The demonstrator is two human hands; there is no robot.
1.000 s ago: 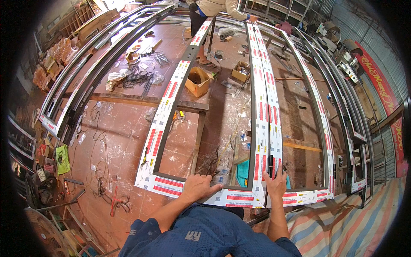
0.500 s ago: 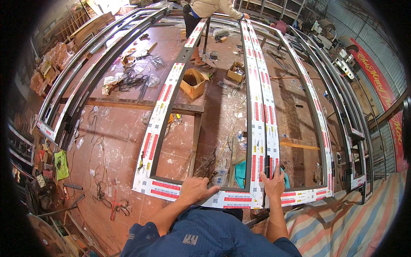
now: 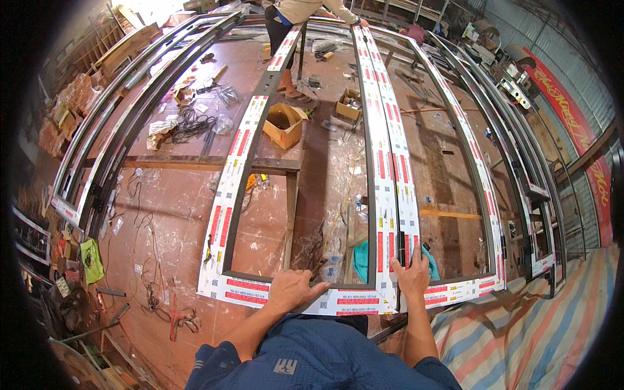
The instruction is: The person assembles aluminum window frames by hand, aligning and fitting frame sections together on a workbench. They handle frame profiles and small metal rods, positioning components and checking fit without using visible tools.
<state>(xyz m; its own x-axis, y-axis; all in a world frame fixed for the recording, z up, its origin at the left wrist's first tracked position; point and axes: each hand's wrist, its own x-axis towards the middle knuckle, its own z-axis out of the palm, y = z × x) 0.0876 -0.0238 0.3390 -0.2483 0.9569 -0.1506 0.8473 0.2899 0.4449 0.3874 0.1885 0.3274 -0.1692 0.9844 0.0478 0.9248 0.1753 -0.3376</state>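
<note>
Two long metal door or window frames, covered in white film with red labels, lie side by side before me. My left hand [image 3: 294, 290] is closed over the near rail of the left frame [image 3: 351, 301], thumb along it pointing right. At the near end of the two meeting stiles, my right hand [image 3: 411, 274] grips the right frame [image 3: 408, 201], its thumb by the seam and its fingers at the outer side. Just ahead of that hand, a narrow black fitting [image 3: 402, 240] sits by the seam. Fingertips beyond the rails are hidden.
At the far end another person [image 3: 305, 12] stands with a hand on the stiles. More frames [image 3: 91, 188] lie to the left and right. Below are wooden supports [image 3: 195, 162], a cardboard box [image 3: 284, 133] and loose cables. Striped sheeting [image 3: 520, 338] covers the near right.
The whole view has shifted slightly, so the frames and surroundings sit a little further left. Both hands keep their places on the frames.
</note>
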